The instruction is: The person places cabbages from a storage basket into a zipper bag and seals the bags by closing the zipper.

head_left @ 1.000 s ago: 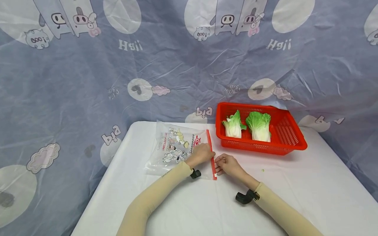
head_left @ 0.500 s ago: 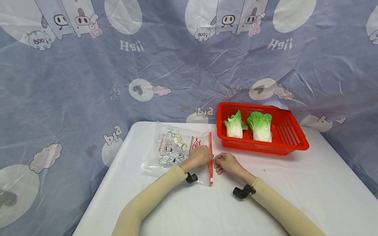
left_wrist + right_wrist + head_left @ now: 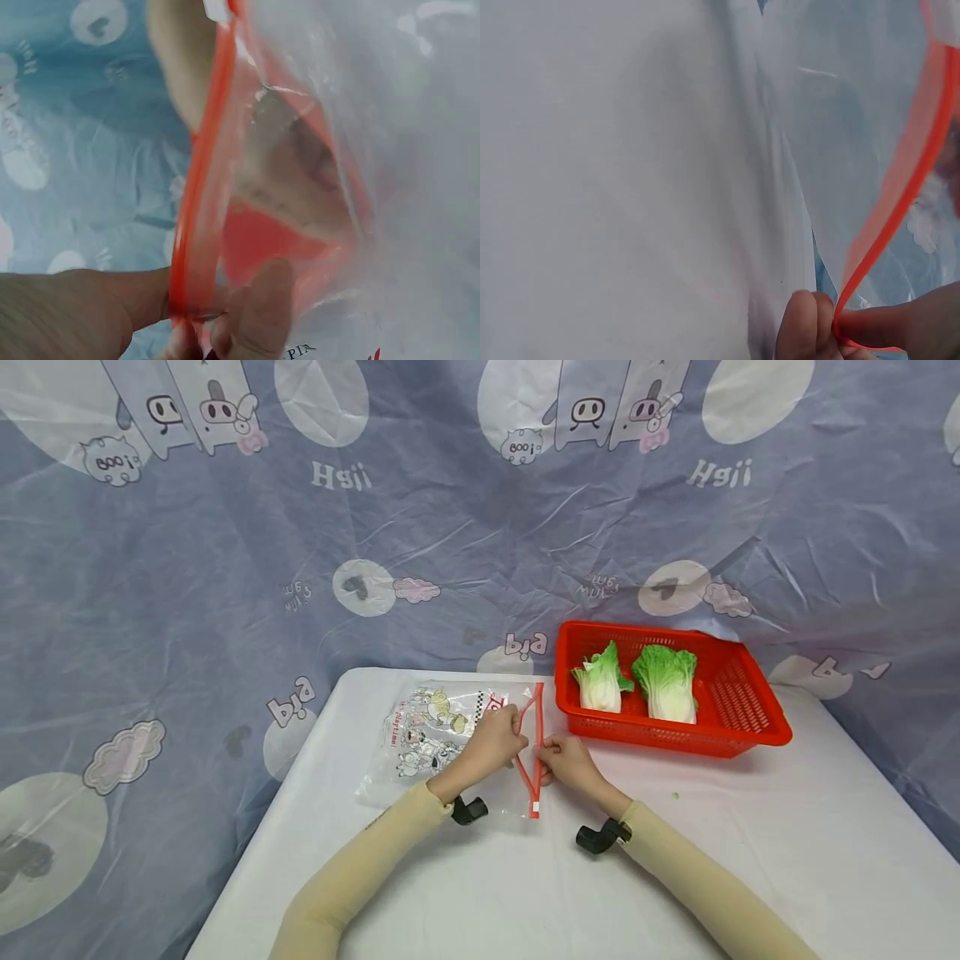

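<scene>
One clear zip bag [image 3: 432, 742], mouth parted, on table [image 3: 525, 893] beside red basket [image 3: 667, 740]; left hand [image 3: 491, 742] and right hand [image 3: 572, 764], fingers curled, each pinching a red edge [image 3: 202, 165]; a slipped pinch could let it close.

On my head feed I see a clear plastic slider bag [image 3: 438, 735] printed with cartoon figures, lying on the white table [image 3: 480, 893], its red-edged mouth parted at the right, white slider [image 3: 535, 807] at the near end.

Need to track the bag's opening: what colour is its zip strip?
The zip strip is orange-red; the left wrist view shows it best.
</scene>
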`<state>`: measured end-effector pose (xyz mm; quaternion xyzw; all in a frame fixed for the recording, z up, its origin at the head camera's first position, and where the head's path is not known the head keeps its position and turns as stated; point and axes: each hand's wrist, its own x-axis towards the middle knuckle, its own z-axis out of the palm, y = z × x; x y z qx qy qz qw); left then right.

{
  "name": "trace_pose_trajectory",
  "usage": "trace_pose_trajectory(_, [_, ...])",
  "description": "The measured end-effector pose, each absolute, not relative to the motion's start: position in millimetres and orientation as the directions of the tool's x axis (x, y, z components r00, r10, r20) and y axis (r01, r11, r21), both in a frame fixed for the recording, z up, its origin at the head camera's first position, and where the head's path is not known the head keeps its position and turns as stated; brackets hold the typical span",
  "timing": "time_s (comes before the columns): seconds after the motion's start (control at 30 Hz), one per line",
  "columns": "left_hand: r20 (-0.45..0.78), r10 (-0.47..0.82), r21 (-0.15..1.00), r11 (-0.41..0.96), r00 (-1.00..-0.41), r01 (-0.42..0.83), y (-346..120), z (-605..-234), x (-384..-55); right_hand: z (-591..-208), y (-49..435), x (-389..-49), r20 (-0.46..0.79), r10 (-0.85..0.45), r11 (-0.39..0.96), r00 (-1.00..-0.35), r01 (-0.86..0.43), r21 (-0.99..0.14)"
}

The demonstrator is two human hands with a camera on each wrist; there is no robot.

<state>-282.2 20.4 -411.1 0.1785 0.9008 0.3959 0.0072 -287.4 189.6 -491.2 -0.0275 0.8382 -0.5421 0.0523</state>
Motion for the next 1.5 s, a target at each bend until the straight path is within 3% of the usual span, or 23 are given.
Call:
trace_pose_trajectory(0.23, [0.246, 0.203, 0.838, 0.447, -0.948, 0.313, -11, -377, -284, -493, 191, -301, -0.103, -0.087, 0.375, -0.991, 0.063, -0.925])
trace_pose_trajectory(0.57, [0.299, 0.084, 0.846, 0.437, -0.95, 0.305, -40, -352, -279, -495, 192, -305, -0.117, -0.098, 0.384, -0.988, 0.071, -0.921])
trace_pose_trajectory(1.03, [0.15, 0.191, 0.879, 0.423, -0.97, 0.22, -27, -368, -279, -487, 188, -307, -0.129, -0.206, 0.458, -0.97, 0.021, -0.888])
trace_pose_trajectory(1.23, [0.108, 0.221, 0.871, 0.449, -0.969, 0.199, -24, -382, -284, -442, 189, -297, -0.044, -0.211, 0.686, -0.976, -0.117, -0.718])
trace_pose_trajectory(1.5, [0.102, 0.265, 0.865, 0.453, -0.959, 0.217, -23, -389, -282, -368, 223, -300, 0.098, -0.092, 0.694, -0.991, -0.134, -0.707])
